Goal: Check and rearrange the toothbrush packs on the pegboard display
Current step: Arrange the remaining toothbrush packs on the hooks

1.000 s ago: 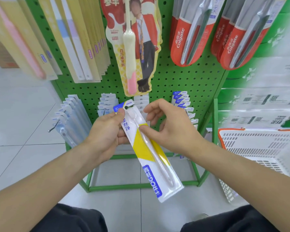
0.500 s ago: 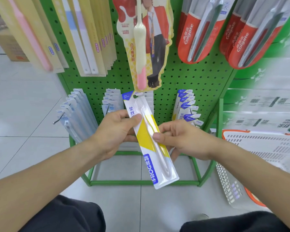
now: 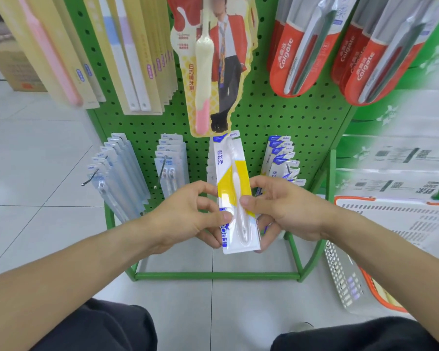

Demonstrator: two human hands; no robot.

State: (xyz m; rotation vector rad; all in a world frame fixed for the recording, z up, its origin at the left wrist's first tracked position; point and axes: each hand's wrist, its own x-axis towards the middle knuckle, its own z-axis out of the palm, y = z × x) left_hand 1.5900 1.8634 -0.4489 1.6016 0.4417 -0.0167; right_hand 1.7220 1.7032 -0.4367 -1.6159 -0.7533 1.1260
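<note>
One yellow-and-white toothbrush pack (image 3: 235, 188) held in two hands; four lower peg rows; two red Colgate bunches; one basket (image 3: 380, 252).

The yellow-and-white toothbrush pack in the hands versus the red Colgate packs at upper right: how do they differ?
The yellow-and-white pack is off the hooks, gripped by the left hand and right hand; the red Colgate packs hang untouched. The held pack shows one white brush; the Colgate packs show grey and dark handles. Both sit before the same green pegboard.

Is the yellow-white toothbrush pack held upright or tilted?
Nearly upright: the toothbrush pack stands top-up between left hand and right hand.
</note>
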